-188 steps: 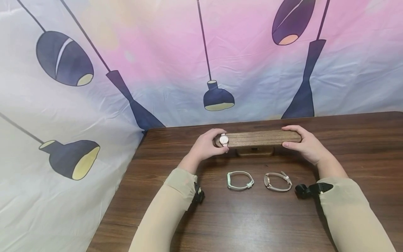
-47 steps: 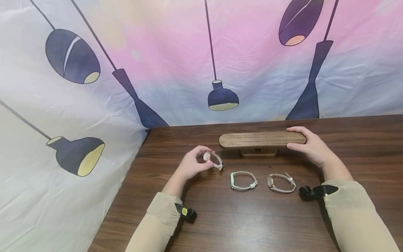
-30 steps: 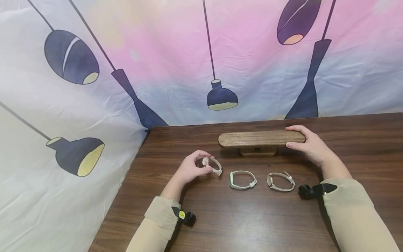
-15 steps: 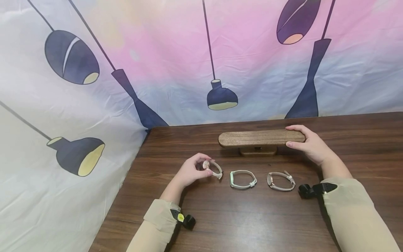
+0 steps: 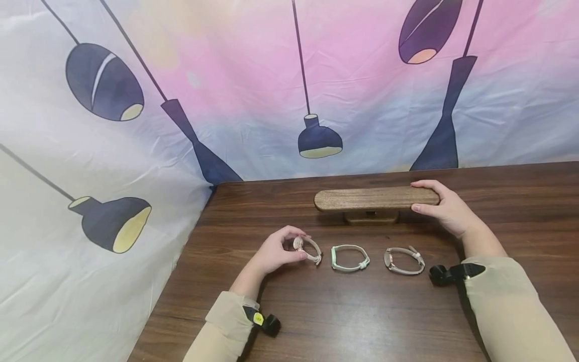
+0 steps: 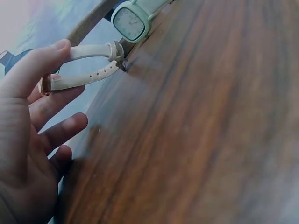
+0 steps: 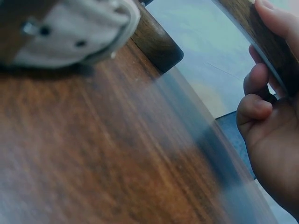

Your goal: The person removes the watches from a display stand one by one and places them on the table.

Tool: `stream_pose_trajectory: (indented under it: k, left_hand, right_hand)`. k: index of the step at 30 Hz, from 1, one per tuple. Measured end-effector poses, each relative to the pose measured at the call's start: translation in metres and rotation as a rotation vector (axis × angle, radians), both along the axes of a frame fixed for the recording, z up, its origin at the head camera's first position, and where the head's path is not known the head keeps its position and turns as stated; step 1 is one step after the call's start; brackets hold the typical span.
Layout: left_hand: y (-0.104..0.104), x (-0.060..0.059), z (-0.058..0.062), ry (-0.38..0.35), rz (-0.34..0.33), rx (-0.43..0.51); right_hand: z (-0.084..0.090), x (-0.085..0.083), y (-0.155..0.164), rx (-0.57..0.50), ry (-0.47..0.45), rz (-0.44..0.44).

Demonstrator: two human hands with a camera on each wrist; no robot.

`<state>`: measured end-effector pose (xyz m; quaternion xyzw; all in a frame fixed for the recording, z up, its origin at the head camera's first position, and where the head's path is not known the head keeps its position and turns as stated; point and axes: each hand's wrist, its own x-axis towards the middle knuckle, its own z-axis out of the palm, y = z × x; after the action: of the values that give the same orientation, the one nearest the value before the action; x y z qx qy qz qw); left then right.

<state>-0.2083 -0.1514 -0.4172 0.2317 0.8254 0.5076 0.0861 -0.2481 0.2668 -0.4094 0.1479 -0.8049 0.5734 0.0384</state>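
Between thumb and fingers my left hand (image 5: 278, 251) pinches a wristwatch with a white strap (image 6: 88, 50), its round face towards the palm in the head view. The buckled strap forms a loop, low at the table. Just right of it stands a mint-green watch (image 5: 349, 258), whose square dial shows in the left wrist view. Farther right is a watch with a pale strap and rose-gold case (image 5: 404, 261). My right hand (image 5: 445, 208) grips the right end of a wooden display stand (image 5: 366, 199), a rounded bar on a small base.
All of this is on a dark wood-grain table (image 5: 353, 322). Behind it hangs a backdrop cloth (image 5: 253, 100) printed with lamps, meeting the table's back and left edges. A black wrist camera (image 5: 445, 274) sits near the right watch.
Earlier the white-strap watch was at the stand's left end, with my left hand around it. It has since come off and moved down and towards me. My right hand keeps its grip.
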Motion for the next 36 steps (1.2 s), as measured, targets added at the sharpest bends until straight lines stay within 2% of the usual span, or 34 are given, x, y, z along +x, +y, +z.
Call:
stream_pose_trajectory:
  k: [7,13,26,36]
  left_hand:
    - [-0.0006,0.0027,-0.0035,0.083,0.046,-0.140]
    - [-0.0024,0.0038,-0.0031,0.120,0.070,-0.230]
    - [-0.0014,0.0040,-0.0010,0.167,0.048,-0.326]
    - [-0.0030,0.0033,-0.0032,0.200,0.030,-0.364]
  right_hand:
    - [-0.0006,-0.0006,0.0002,0.032,0.004,-0.017]
    - [-0.0002,-0.0001,-0.0011,0.020,0.006,-0.001]
    - [0.0007,0.0012,-0.0003,0.009,0.009,0.004]
    - [0.0006,0.0011,-0.0009,0.000,0.013,0.004]
